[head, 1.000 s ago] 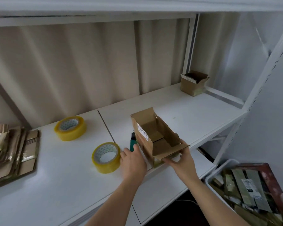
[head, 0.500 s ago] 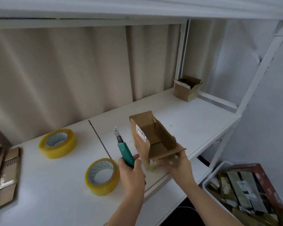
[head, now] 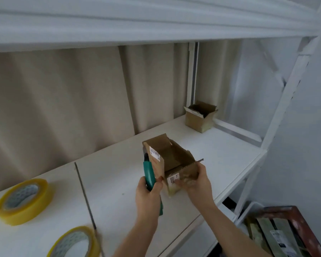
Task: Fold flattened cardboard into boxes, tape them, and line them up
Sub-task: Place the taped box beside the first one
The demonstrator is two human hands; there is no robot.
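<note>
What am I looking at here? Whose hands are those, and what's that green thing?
A person wears a camera on their head, so you see what they see, looking down at their own hands. The left hand grips a green cutter, a small knife for tape. The right hand holds a little cardboard box with its top open, resting on a white shelf. Two yellow tape rolls lie to the left. Another open box stands at the far end of the shelf.
</note>
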